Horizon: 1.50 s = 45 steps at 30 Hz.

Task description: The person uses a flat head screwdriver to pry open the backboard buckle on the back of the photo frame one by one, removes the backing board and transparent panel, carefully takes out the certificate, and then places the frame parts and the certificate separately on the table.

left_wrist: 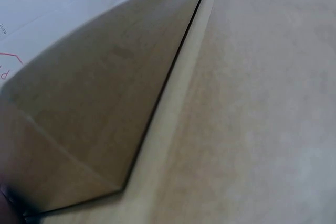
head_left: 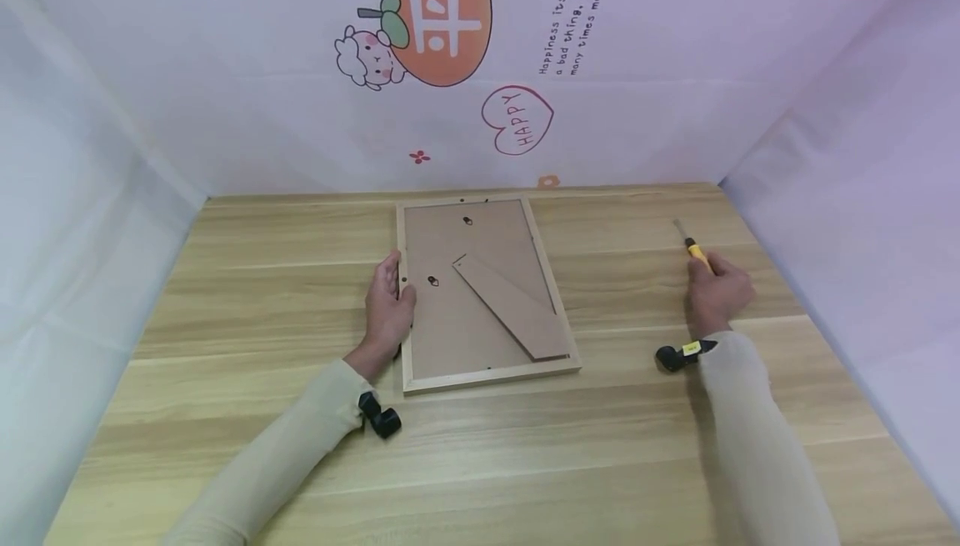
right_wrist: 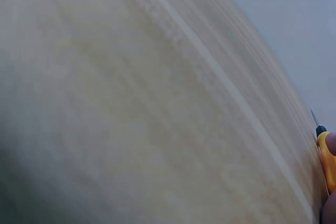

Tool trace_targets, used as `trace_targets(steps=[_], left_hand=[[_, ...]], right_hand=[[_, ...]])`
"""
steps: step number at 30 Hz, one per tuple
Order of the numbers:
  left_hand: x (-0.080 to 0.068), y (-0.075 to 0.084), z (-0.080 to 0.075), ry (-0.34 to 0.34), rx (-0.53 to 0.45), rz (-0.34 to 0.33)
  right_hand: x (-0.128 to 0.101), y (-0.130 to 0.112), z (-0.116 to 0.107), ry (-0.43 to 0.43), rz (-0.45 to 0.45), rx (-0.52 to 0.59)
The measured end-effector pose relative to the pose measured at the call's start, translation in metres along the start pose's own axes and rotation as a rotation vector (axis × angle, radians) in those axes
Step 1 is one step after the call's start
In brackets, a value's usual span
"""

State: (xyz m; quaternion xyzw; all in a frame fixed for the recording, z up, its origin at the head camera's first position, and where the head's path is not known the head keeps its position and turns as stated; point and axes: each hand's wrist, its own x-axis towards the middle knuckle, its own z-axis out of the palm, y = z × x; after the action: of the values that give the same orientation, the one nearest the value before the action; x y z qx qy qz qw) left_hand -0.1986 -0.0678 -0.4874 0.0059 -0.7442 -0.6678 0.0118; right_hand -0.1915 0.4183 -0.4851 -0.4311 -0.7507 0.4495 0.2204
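A picture frame with a pale wooden border lies back side up on the table. Its brown backing board carries a slanted stand leg and two small dark hanging hooks. My left hand grips the frame's left side, thumb over the border and fingers along the outer edge. Off to the right, my right hand holds a screwdriver by its yellow handle, the metal shaft pointing away from me. At the right rim of the right wrist view, the screwdriver and parts of the fingers show.
Light wood-grain table stretches around the frame. White sheeting with printed drawings and words stands along the back edge, and plain white sheets hang at both sides. Each wrist wears a small black camera.
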Motion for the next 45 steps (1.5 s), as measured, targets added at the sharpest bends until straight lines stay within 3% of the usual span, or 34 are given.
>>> trace_targets(steps=[8,15,20,23,29,34,42,45], left_hand=[[-0.001,0.003,-0.001,-0.005,-0.015,0.011],[-0.001,0.004,-0.001,-0.010,-0.015,0.007],[-0.001,0.004,0.000,-0.007,-0.005,-0.005],[-0.001,0.004,0.000,-0.002,-0.002,-0.012],[-0.001,0.004,-0.001,-0.007,-0.007,-0.001],[0.000,0.003,-0.001,-0.005,-0.003,0.002],[0.001,0.000,-0.001,0.002,-0.002,0.008],[0.001,0.001,-0.001,0.003,-0.003,0.009]], right_hand=[[0.001,0.000,-0.003,0.017,-0.014,0.086],[-0.003,-0.001,-0.009,0.004,-0.014,0.306],[-0.012,-0.012,-0.014,0.036,-0.139,0.222],[-0.019,-0.022,-0.012,0.032,-0.212,0.239],[-0.044,-0.039,0.002,-0.085,-0.256,0.354],[-0.065,-0.041,0.019,-0.189,-0.308,0.275],[-0.095,-0.034,0.041,-0.405,-0.212,0.255],[-0.105,-0.031,0.050,-0.450,-0.217,0.241]])
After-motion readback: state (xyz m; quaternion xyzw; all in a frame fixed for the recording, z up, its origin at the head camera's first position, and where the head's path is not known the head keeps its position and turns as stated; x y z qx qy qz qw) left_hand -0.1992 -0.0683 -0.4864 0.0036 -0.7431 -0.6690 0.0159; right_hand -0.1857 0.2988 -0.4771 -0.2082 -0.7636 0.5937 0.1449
